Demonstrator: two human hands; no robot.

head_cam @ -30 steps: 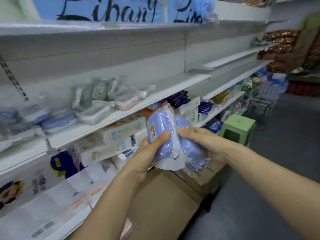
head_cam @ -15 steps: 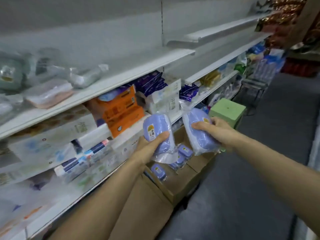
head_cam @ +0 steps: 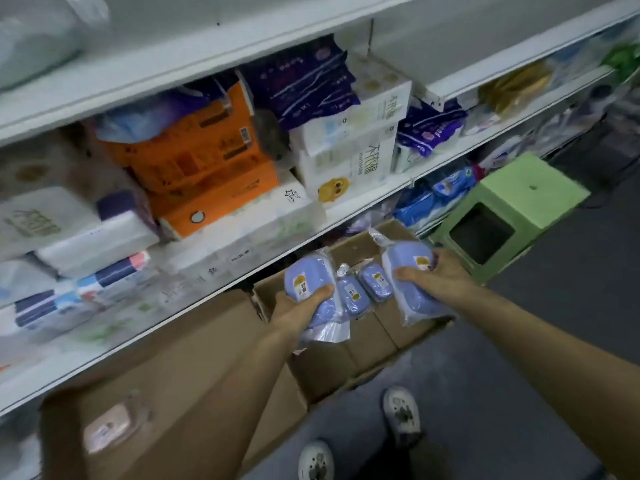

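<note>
A person is gripping two lilac plastic cases, each sealed in loose clear film, over an open cardboard box (head_cam: pixel 420 329) on the floor (head_cam: pixel 519 375) of a shop aisle. The left hand (head_cam: pixel 299 308) is curling round the left case (head_cam: pixel 306 277), thumb lying across its labelled face. The right hand (head_cam: pixel 434 277) is clamping the right case (head_cam: pixel 414 301) from its far side, just above the box's right rim. Two more wrapped cases (head_cam: pixel 375 282) are lying in the box between them. The cases are looking light and rigid, probably hollow. The film is looking slick and is bunching loose at the near ends, so a hold across the hard body rather than the wrapper is likely the safer one. To the left, a white shelf (head_cam: pixel 346 216) is carrying orange tissue packs (head_cam: pixel 201 157) and paler ones. A green stool (head_cam: pixel 519 199) is standing at the far right, and the person's shoes (head_cam: pixel 401 410) are showing on the near floor.
</note>
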